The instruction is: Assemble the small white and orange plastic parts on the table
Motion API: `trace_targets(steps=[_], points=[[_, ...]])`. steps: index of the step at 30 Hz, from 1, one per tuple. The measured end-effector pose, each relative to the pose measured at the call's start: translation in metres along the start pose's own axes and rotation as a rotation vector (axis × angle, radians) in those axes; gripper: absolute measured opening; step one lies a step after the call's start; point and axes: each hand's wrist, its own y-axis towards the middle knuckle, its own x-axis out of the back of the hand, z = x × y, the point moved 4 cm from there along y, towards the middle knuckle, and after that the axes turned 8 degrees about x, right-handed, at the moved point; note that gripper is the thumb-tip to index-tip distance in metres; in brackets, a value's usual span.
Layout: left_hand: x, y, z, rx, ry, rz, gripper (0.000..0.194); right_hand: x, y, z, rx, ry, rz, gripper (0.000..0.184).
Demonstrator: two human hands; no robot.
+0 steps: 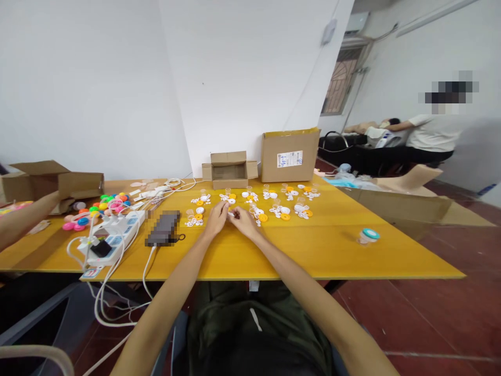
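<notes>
My left hand [217, 218] and my right hand [243, 221] are close together above the table's middle, fingers drawn in. Something small and white shows between their fingertips; I cannot make out what it is or which hand grips it. Around and beyond them lie several small groups of parts. Each has a clear cup [190, 214], a white round disc [299, 209], an orange ring-like disc [285, 216] and small white pieces with dark dots [194, 223]. Another orange disc [263, 218] lies just right of my right hand.
A small open carton [229, 184] and a larger box [289, 156] stand at the back. Left are a phone [162, 228], a power strip [127, 230], cables, colourful balls [113, 202] and another person's arm [29, 219]. A teal-lidded jar [370, 235] stands right. Another person sits far right.
</notes>
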Motion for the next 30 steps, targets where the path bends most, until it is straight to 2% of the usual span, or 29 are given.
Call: trace_targets(steps=[5,10,16,25,30], points=[[0.000,0.002,0.003,0.102,0.002,0.016,0.029,0.002,-0.002,0.003,-0.018,0.002,0.021,0.013],[-0.003,0.003,0.005,0.113,-0.017,0.031,0.030,0.002,-0.003,0.006,-0.028,-0.076,0.031,0.010],[-0.004,0.005,0.009,0.118,-0.028,0.019,0.034,0.002,-0.005,0.010,0.086,-0.109,0.020,0.016],[0.001,0.007,0.011,0.143,-0.091,-0.079,0.040,-0.010,-0.003,-0.004,0.006,0.255,0.078,0.033],[0.000,0.007,0.012,0.157,-0.102,-0.051,0.040,-0.008,-0.001,-0.008,-0.010,0.329,0.066,0.032]])
